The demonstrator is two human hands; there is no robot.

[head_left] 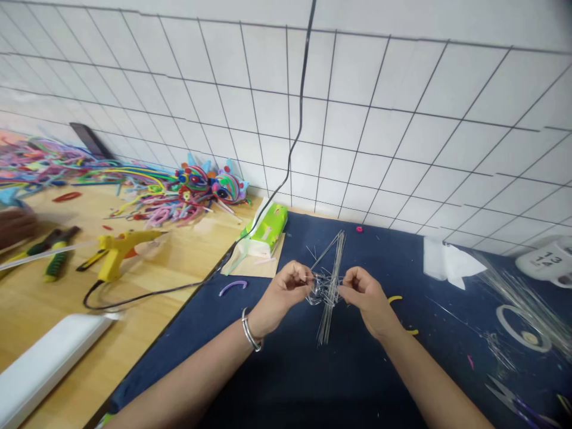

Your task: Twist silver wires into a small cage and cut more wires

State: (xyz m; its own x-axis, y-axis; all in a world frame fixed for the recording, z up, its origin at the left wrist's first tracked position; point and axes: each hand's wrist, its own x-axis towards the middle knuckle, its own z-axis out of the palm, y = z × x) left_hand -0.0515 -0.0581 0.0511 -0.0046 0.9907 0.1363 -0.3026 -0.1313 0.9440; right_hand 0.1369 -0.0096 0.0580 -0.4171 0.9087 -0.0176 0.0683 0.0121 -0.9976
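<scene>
My left hand (277, 299), with a silver bangle (251, 330) at the wrist, is closed in a pinch. My right hand (369, 302) pinches in the same way, a short gap away. Thin metal wire (328, 277) appears to run between the fingertips of both. Directly below lies a tangle of bent silver wires (319, 292), across a bundle of straight wires (325, 328) on the dark blue mat (286, 381). The fingers partly cover the wire ends.
On the left wooden table are a yellow glue gun (118, 250), green-handled pliers (58, 256), colourful pipe cleaners (170, 208) and another person's hand (15, 226). A black cord (295, 140) hangs ahead. Scissors (513, 399), more wires (527, 298) and a mug (545, 262) stand right.
</scene>
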